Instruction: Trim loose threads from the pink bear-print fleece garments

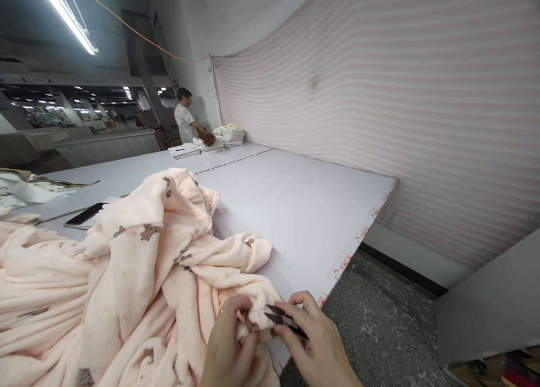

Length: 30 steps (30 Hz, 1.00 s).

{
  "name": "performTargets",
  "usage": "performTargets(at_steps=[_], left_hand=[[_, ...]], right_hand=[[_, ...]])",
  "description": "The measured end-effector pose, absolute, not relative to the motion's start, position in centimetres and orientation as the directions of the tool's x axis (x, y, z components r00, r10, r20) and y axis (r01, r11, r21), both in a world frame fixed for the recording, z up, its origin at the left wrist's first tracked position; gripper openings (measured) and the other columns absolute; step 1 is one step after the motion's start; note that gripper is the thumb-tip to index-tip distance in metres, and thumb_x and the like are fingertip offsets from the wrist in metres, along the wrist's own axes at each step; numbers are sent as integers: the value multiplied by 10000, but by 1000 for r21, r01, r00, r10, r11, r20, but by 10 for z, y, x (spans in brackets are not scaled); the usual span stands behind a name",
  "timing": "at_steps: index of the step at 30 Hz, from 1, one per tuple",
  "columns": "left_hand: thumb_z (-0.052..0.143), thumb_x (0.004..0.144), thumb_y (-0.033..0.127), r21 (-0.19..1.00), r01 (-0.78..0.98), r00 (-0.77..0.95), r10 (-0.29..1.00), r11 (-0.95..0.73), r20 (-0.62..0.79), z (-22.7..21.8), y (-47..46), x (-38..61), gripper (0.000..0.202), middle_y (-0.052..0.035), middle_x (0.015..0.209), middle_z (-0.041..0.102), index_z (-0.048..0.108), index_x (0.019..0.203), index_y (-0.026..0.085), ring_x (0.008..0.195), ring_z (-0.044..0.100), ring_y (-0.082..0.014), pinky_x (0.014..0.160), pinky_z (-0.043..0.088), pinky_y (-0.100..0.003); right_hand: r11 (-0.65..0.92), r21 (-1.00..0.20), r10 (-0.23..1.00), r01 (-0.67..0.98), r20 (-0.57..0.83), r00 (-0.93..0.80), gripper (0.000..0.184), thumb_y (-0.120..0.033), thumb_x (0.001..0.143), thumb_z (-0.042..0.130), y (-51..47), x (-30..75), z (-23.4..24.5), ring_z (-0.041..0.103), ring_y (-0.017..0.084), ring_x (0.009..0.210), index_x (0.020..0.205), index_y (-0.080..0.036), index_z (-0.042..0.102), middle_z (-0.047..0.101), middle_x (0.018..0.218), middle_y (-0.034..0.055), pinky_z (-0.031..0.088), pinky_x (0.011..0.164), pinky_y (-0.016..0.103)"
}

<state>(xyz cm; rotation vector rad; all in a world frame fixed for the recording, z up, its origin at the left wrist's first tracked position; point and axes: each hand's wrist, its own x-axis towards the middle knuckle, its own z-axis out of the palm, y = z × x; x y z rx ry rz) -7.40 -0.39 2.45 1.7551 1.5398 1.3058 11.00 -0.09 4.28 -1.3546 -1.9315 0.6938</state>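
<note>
A big pale pink fleece cloth (139, 274) with small brown bear prints lies heaped on the white table (295, 207). My left hand (230, 342) pinches a fold of the cloth at its near edge, fingers closed on it. My right hand (314, 345) holds small black thread snips (282, 318), their blades pointing left at the pinched fold and touching or almost touching it. Both hands sit at the table's front corner.
A dark phone (84, 214) lies on the table behind the cloth. Far back, another person (185, 122) stands by stacks of folded fabric (230, 135). A striped fabric sheet (400, 94) hangs along the right. Grey floor (379, 331) lies beyond the table edge.
</note>
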Motion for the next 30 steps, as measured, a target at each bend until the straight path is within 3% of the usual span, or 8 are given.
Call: performTargets(at_steps=[10,14,19,21,23,26,28,30], left_hand=[[493,820,256,902,366,44,972,-230,230,22,-4,-78,200,-28,917,611,519,1015,226,777,556,-199,679,418,-304],[529,822,272,924,331,58,981,-192,184,26,-5,-77,183,-9,890,609,536,1001,233,736,548,-179,666,418,-286],[578,809,293,928,311,64,979,-204,193,33,-3,-78,288,-37,992,631,577,1090,229,868,573,-204,793,430,-304],[563,842,375,963,259,168,985,-79,36,33,1,-79,239,-44,915,662,654,976,200,849,584,-207,783,438,-299],[544,853,457,985,130,263,953,117,-148,33,7,-79,321,-38,799,671,691,855,172,785,590,-196,716,452,-280],[613,796,513,927,-147,278,914,345,-296,33,12,-81,379,-38,754,685,706,863,152,722,594,-179,636,456,-253],[676,755,489,861,-282,280,895,423,-348,36,12,-81,365,-42,751,702,715,885,149,690,601,-165,615,455,-236],[691,760,439,805,-372,302,880,462,-366,40,10,-81,331,-49,764,715,720,914,148,688,615,-160,643,467,-237]], right_hand=[[391,-760,917,519,275,-288,248,-287,900,524,4,105,45,618,158,826,1114,-276,648,596,955,25,472,635,204],[363,-759,931,541,270,-246,243,-302,920,484,3,107,39,624,161,828,1104,-295,642,605,951,20,469,624,207],[317,-710,944,629,297,-141,347,-192,793,558,5,105,23,620,197,831,1122,-300,562,611,946,6,463,692,264],[264,-709,950,653,307,-50,294,-136,773,509,12,102,18,615,197,789,1029,-271,561,620,880,1,439,668,267],[210,-730,959,650,284,10,193,-126,761,507,20,100,17,607,192,743,912,-240,543,620,805,-6,417,637,261],[196,-758,972,622,234,-21,75,-159,785,550,28,100,20,599,167,686,779,-231,532,613,726,-31,410,606,237],[229,-788,973,572,206,-105,35,-212,820,586,25,104,24,620,160,749,832,-244,594,639,795,-31,435,650,226],[272,-804,960,529,191,-203,135,-267,850,599,17,108,27,631,162,830,981,-283,631,649,897,-22,452,701,227]])
